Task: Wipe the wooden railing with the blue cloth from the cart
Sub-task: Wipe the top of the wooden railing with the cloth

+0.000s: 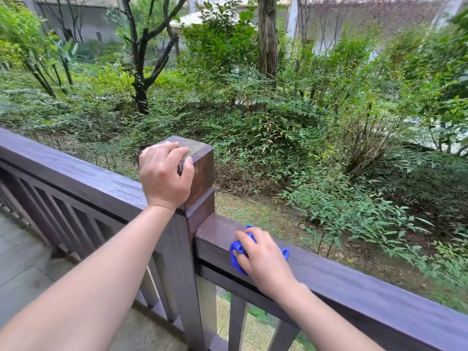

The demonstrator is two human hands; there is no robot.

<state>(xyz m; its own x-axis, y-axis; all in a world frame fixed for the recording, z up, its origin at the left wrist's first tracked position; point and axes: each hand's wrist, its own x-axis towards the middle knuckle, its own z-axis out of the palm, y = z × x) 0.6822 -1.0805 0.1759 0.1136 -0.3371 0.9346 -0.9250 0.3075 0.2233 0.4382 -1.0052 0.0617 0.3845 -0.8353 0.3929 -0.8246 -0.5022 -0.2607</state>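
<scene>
I take the square corner post [200,171] as my landmark. My left hand [164,176] sits on its cap, fingers curled over the far edge, thumb on the near face, gripping bare wood and nothing else. My right hand [263,257] is just right of the post and lower, on the top of the wooden railing [354,282], fingers spread and pressed flat onto the bunched blue cloth [236,252]. The cloth lies on the rail's top face, near the post, a fold spilling over my side and a corner peeking out beyond my knuckles.

The hold is pressure only, I judge, so a fast stroke away from the post could leave the cloth behind or roll it off the far edge into the shrubs [342,219] below. The wad could also skip the end grain against the post, leaving that patch unwiped
</scene>
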